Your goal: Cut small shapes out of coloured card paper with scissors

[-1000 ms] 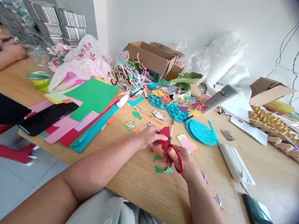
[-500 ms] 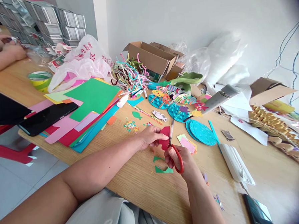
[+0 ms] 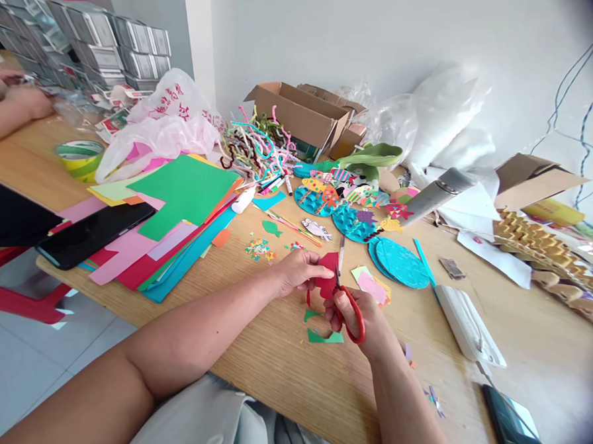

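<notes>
My left hand (image 3: 299, 273) pinches a small piece of red paper (image 3: 328, 283) by its left side, above the table. My right hand (image 3: 358, 315) is closed round the orange-red handles of a pair of scissors (image 3: 356, 321). The blades point away from me and lie against the red paper's right edge. Green paper offcuts (image 3: 325, 336) lie on the table just below my hands. A green paper fish (image 3: 272, 228) and a black-and-white paper fish (image 3: 317, 229) rest beyond them. Tiny coloured paper bits (image 3: 259, 249) are scattered to the left.
Coloured paper sheets (image 3: 190, 188) and a black phone (image 3: 96, 236) lie left. Blue discs (image 3: 401, 263), a white power strip (image 3: 469, 325) and a silver flask (image 3: 439, 191) stand right. Pipe cleaners (image 3: 257, 148) and a cardboard box (image 3: 306, 119) are behind. Another person's hands (image 3: 26, 97) show far left.
The scissors and my right hand have shifted very slightly along the red paper. A thin red sliver now shows below my left fingers. Everything else looks the same.
</notes>
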Tool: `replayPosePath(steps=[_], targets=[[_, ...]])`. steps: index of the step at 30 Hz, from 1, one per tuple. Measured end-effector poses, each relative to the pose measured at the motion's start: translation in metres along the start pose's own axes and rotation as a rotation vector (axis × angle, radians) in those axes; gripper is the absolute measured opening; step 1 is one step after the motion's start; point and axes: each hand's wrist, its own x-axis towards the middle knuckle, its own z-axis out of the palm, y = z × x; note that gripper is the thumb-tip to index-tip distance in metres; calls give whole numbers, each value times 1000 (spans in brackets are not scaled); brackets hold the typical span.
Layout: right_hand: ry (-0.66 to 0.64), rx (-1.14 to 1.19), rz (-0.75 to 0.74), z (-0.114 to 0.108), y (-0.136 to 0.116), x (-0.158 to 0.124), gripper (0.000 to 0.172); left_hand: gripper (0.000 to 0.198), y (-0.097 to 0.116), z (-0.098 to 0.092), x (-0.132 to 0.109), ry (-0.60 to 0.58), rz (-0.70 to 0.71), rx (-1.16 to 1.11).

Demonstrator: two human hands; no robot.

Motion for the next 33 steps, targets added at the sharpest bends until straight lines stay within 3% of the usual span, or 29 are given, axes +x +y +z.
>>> replayPosePath(steps=[33], targets=[[-28, -17, -8, -1, -1, -1, 52, 24, -3, -3, 3, -6, 1, -14]])
